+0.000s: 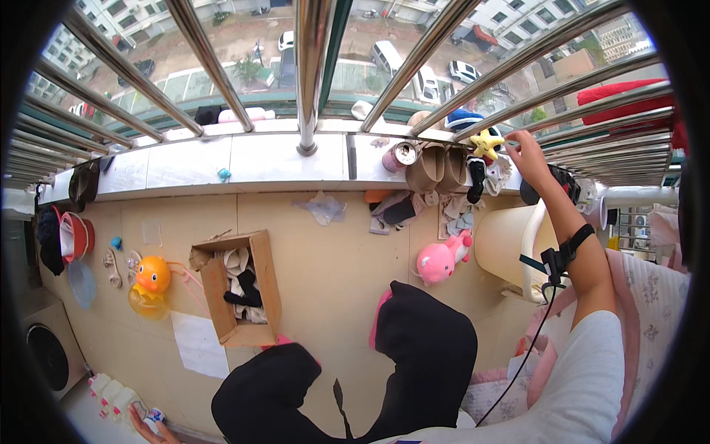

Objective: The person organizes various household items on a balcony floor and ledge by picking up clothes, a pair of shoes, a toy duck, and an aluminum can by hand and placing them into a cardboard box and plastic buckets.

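My right hand (527,158) reaches out over the white tiled ledge and pinches one point of a yellow star plush toy (486,144). Right beside the star are a blue cloth item (463,119), a black sock (476,178) and pale socks (498,175). A pair of brown shoes (426,169) and a pink drink can (399,156) stand farther left. My left hand (145,426) is at the lower left with fingers apart, holding nothing visible. Closest to it are white plastic bottles (113,397) and a small blue-and-white container (157,415).
Metal railing bars (308,72) rise from the ledge (266,161). On the floor sit a cardboard box (272,288) with socks inside, a pink plush toy (435,263), an orange duck toy (153,275) and a cream bin (502,244). A washing machine (52,338) stands left.
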### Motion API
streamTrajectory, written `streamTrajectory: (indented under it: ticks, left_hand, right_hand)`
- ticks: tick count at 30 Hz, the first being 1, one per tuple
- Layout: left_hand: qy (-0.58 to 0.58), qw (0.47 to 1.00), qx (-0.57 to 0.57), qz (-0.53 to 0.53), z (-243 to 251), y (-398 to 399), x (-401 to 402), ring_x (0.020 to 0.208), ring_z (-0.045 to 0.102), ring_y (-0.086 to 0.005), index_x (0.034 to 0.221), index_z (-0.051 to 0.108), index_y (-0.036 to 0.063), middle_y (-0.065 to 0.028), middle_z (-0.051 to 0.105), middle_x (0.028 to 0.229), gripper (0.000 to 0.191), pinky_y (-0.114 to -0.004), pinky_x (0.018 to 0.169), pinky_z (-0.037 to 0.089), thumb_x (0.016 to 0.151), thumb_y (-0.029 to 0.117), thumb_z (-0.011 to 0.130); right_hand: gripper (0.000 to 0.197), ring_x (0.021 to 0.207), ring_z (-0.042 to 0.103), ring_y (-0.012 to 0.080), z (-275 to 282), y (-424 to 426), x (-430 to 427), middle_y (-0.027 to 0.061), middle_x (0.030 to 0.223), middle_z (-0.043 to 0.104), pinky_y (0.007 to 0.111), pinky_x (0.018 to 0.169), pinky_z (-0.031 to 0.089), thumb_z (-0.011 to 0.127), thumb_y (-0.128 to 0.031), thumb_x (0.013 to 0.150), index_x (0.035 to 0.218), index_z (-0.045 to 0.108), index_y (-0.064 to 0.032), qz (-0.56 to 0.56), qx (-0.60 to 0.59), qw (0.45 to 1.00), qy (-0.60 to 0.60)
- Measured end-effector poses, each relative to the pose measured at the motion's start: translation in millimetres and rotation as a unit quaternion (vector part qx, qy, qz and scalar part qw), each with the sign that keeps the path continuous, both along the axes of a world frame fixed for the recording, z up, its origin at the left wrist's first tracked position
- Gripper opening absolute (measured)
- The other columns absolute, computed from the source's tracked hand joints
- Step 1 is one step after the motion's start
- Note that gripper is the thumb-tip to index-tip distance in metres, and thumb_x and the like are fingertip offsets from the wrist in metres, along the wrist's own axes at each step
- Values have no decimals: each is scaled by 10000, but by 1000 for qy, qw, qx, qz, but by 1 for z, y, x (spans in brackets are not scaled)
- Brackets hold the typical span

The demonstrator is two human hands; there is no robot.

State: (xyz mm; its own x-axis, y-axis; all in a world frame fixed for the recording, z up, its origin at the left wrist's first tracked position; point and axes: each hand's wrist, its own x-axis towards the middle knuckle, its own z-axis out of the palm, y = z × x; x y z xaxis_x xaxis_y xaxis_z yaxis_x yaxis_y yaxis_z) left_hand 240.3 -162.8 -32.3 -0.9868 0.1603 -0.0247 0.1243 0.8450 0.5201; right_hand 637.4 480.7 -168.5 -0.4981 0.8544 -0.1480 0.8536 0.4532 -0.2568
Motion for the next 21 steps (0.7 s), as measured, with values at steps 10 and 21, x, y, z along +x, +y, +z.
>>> streamTrajectory:
  ticks: [10,21]
  left_hand:
    - [195,937,178,-227,-171,104,-64,1271,260,-253,1318,251,-2,-140,296,1362,483,-375,1051,153,863,99,378]
    - [-82,775,124,-615,-175,283,-2,1145,418,-302,1228,411,35,-152,412,1265,484,-364,974,311,774,76,574]
  right_hand:
    - [485,835,584,329,-116,48,-4,154,866,610,393,716,460,691,-260,657,1043,524,-18,-35,110,992,-56]
    - [838,1063,495,404,-103,-135,-23,267,1243,416,498,933,376,555,-142,551,1323,253,-11,7,-693,426,582]
